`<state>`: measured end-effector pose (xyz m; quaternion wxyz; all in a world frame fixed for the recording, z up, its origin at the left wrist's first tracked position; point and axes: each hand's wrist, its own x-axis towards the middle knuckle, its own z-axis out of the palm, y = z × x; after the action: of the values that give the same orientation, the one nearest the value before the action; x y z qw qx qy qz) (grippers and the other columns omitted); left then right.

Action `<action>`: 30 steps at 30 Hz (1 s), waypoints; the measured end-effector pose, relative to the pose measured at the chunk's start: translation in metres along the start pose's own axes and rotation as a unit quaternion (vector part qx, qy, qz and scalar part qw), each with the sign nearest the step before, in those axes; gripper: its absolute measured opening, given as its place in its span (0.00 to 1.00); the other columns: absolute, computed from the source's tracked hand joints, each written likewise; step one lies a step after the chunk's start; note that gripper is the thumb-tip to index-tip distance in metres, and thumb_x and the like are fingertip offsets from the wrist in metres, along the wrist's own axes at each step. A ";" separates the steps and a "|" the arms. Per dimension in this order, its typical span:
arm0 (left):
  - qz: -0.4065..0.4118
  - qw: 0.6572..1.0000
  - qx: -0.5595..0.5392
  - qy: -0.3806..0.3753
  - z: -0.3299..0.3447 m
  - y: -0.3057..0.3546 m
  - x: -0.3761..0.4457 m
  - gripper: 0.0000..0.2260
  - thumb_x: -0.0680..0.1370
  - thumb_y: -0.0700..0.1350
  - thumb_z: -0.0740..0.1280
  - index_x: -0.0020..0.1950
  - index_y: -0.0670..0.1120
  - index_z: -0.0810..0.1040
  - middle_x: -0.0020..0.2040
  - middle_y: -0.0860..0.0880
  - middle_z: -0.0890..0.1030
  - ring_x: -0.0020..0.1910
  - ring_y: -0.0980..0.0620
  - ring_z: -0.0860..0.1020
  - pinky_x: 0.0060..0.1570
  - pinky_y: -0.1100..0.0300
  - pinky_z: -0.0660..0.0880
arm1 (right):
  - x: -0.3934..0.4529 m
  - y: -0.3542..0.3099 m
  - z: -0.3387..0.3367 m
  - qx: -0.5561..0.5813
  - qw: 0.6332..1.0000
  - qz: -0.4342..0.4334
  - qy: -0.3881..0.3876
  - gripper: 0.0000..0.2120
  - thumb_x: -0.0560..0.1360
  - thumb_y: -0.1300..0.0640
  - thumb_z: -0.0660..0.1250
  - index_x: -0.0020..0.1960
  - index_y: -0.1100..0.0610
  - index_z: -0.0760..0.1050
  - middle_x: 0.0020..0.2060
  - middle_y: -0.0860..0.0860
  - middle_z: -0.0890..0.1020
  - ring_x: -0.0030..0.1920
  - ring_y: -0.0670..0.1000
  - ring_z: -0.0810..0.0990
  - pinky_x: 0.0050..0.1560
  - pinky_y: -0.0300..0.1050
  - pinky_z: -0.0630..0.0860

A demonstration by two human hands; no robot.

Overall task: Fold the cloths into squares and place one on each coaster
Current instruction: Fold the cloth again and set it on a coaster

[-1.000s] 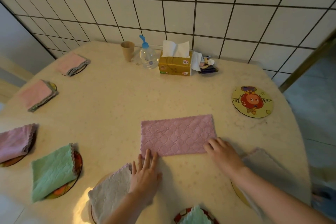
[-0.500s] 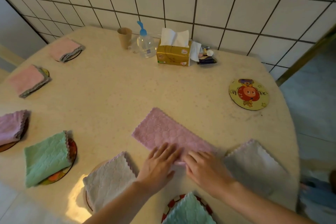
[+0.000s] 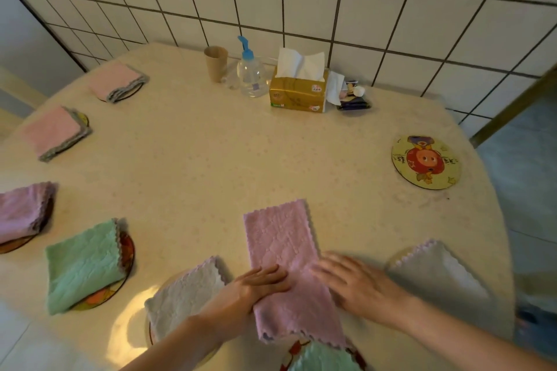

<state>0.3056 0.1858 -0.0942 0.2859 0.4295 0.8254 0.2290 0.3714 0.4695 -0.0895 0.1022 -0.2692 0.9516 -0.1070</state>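
A pink cloth [image 3: 284, 253], folded into a long strip, lies on the round table [image 3: 235, 159] pointing away from me. My left hand [image 3: 259, 281] rests flat on its left side, and my right hand [image 3: 352, 283] lies flat at its right edge, fingers spread. A bare round coaster with a cartoon picture [image 3: 426, 161] sits at the far right. Folded cloths cover other coasters: green [image 3: 83, 265], white [image 3: 184, 295], grey-white [image 3: 437, 268], purple [image 3: 24, 211], two pink ones [image 3: 54, 131] [image 3: 116, 80], and a green one [image 3: 322, 358] at the near edge.
At the back by the tiled wall stand a paper cup [image 3: 215, 63], a pump bottle [image 3: 251, 72], a tissue box [image 3: 298, 90] and small items [image 3: 352, 96]. The table edge falls away at the right to the floor.
The pink strip has been turned from lying crosswise to pointing away from me. Both hands came together from its ends onto its near half.
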 end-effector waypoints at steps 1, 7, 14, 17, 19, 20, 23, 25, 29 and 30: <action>0.008 1.000 0.000 -0.002 -0.001 -0.001 -0.002 0.22 0.80 0.59 0.58 0.74 0.61 0.61 0.75 0.61 0.57 0.75 0.65 0.50 0.75 0.61 0.48 | 0.004 -0.004 0.005 0.000 0.999 -0.042 -0.003 0.27 0.69 0.54 0.65 0.68 0.50 0.68 0.65 0.46 0.74 0.65 0.48 0.72 0.64 0.43 0.71; 0.033 0.995 0.063 0.068 0.000 -0.010 -0.015 0.18 0.78 0.50 0.65 0.68 0.54 0.73 0.68 0.54 0.74 0.69 0.59 0.68 0.68 0.60 0.66 | 0.017 -0.007 0.020 0.051 0.996 -0.056 0.041 0.17 0.74 0.59 0.58 0.59 0.50 0.78 0.58 0.44 0.81 0.60 0.44 0.77 0.58 0.40 0.75; -0.247 0.931 -0.152 0.221 -0.010 -0.003 -0.009 0.17 0.71 0.38 0.67 0.35 0.62 0.78 0.29 0.66 0.78 0.30 0.68 0.75 0.30 0.71 0.68 | 0.040 -0.014 -0.008 0.382 0.895 0.225 0.045 0.11 0.75 0.60 0.62 0.45 0.44 0.75 0.38 0.40 0.81 0.39 0.39 0.78 0.43 0.41 0.75; -0.373 0.870 -0.215 0.239 -0.020 -0.002 0.014 0.06 0.78 0.50 0.65 0.42 0.52 0.77 0.31 0.53 0.81 0.30 0.57 0.79 0.32 0.59 0.75 | 0.066 -0.013 -0.009 0.383 0.857 0.328 0.107 0.11 0.76 0.49 0.64 0.36 0.46 0.69 0.28 0.45 0.77 0.31 0.43 0.75 0.35 0.44 0.72; -0.426 0.827 -0.259 0.261 -0.025 -0.002 0.023 0.10 0.77 0.54 0.65 0.43 0.49 0.76 0.30 0.49 0.82 0.30 0.51 0.81 0.34 0.56 0.79 | 0.079 -0.012 -0.007 0.347 0.855 0.371 0.102 0.16 0.75 0.44 0.63 0.33 0.49 0.66 0.26 0.46 0.75 0.30 0.47 0.74 0.33 0.45 0.69; -0.443 0.811 -0.274 0.267 -0.025 -0.004 0.026 0.11 0.77 0.55 0.65 0.43 0.48 0.76 0.30 0.49 0.82 0.29 0.50 0.82 0.35 0.54 0.80 | 0.083 -0.011 -0.005 0.331 0.858 0.381 0.097 0.16 0.76 0.44 0.61 0.33 0.50 0.65 0.26 0.46 0.74 0.29 0.48 0.73 0.32 0.46 0.68; -0.456 0.825 -0.224 0.249 -0.024 -0.005 0.027 0.12 0.79 0.55 0.62 0.42 0.48 0.75 0.29 0.50 0.81 0.29 0.52 0.81 0.32 0.60 0.77 | 0.092 -0.012 0.000 0.277 0.873 0.392 0.085 0.13 0.78 0.46 0.58 0.37 0.50 0.64 0.30 0.49 0.76 0.33 0.54 0.76 0.35 0.49 0.70; -0.437 0.837 -0.189 0.269 -0.021 -0.003 0.027 0.11 0.80 0.54 0.59 0.43 0.49 0.73 0.30 0.49 0.80 0.31 0.50 0.79 0.32 0.59 0.74 | 0.094 -0.013 0.002 0.225 0.890 0.386 0.094 0.10 0.79 0.46 0.54 0.43 0.50 0.65 0.36 0.53 0.80 0.39 0.59 0.79 0.35 0.49 0.69; -0.415 0.840 -0.170 0.304 -0.018 0.003 0.026 0.09 0.82 0.51 0.55 0.46 0.48 0.68 0.32 0.48 0.78 0.31 0.48 0.77 0.31 0.56 0.70 | 0.098 -0.015 -0.002 0.144 0.908 0.376 0.114 0.12 0.81 0.46 0.50 0.52 0.53 0.66 0.41 0.56 0.82 0.41 0.61 0.81 0.34 0.46 0.65; -0.416 0.838 -0.173 0.308 -0.018 0.002 0.026 0.09 0.82 0.51 0.55 0.46 0.47 0.67 0.33 0.48 0.78 0.32 0.47 0.77 0.31 0.56 0.69 | 0.101 -0.015 -0.003 0.138 0.907 0.382 0.108 0.13 0.81 0.46 0.50 0.53 0.53 0.66 0.42 0.56 0.82 0.42 0.60 0.81 0.34 0.46 0.65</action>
<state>0.2828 0.2068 -0.0870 0.1551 -0.1038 0.9188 0.3478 0.2936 0.4038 -0.0970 0.0676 0.1447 0.9628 -0.2181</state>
